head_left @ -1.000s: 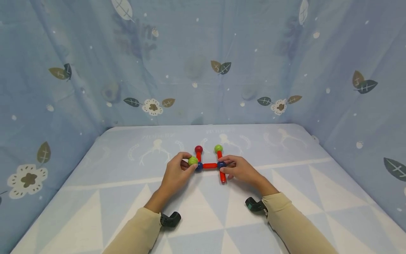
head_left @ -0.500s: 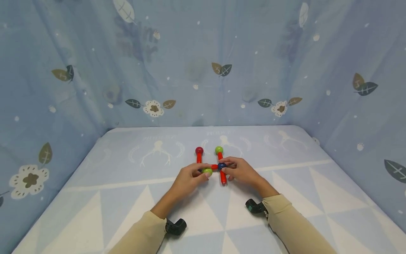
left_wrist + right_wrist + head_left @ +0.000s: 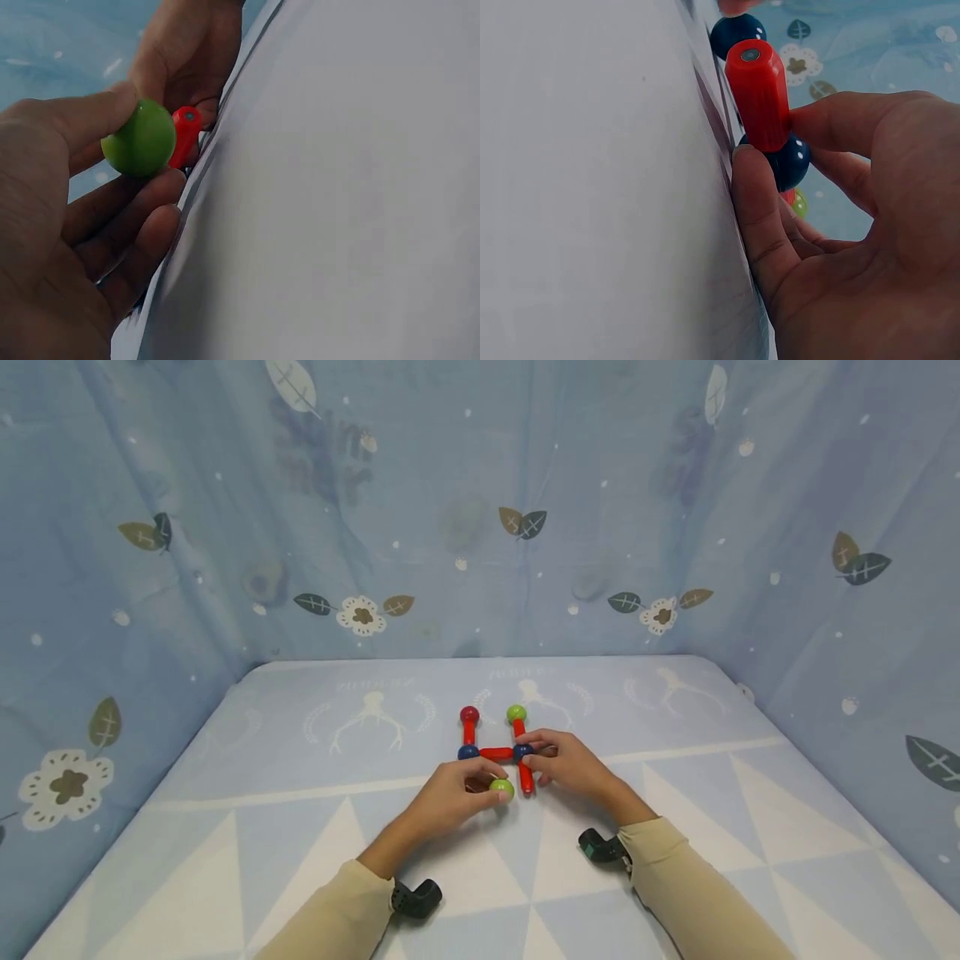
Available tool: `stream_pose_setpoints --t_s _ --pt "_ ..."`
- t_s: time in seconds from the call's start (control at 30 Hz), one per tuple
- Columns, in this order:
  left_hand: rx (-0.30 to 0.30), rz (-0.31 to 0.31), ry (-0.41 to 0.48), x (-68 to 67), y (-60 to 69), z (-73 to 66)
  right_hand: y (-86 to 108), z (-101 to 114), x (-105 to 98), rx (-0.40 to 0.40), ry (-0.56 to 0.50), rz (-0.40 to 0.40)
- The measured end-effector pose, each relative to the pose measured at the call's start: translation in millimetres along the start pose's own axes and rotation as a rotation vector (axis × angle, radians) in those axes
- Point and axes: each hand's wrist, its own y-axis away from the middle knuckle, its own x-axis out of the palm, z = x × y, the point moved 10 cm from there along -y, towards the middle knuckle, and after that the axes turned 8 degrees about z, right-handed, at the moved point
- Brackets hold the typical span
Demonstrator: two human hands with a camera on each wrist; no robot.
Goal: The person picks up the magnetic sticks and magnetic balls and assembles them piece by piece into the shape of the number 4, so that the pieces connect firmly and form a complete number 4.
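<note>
Pinched between the thumb and fingers of my left hand is a green ball. It is just left of the near red stick, whose bare end shows a round metal disc in the right wrist view. My right hand holds the right dark blue ball of an H-like frame on the table. A red crossbar joins it to the left dark blue ball. Two further red sticks point away, ending in a dark red ball and a lime green ball.
A patterned cloth covers the table. Blue curtain surrounds it at the back and sides. A black wrist camera mount sits at the left sleeve, another mount at the right sleeve.
My left hand has carried the green ball rightward and nearer to me, from beside the left dark blue ball to near the near red stick's end. The right hand keeps its place.
</note>
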Motion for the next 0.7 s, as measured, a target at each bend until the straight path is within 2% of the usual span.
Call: stream_pose_setpoints --t_s 0.27,0.47,0.57,0.7 --pt "0.042 0.045 -0.029 12.1 -1.4 -8.7 -1.1 0.8 1.9 -0.022 -0.001 0.014" --pt "0.055 -0.011 -0.044 6.3 -0.6 -11.6 -1.0 0.9 2.6 -0.013 -0.018 0.013" --pt "0.033 -0.008 -0.049 6.4 -2.0 -10.8 -0.9 0.6 0.3 0.0 -0.018 -0.001" --pt "-0.004 0.027 -0.052 10.6 -3.3 -7.5 -0.2 1.7 -0.8 0.003 -0.006 -0.004"
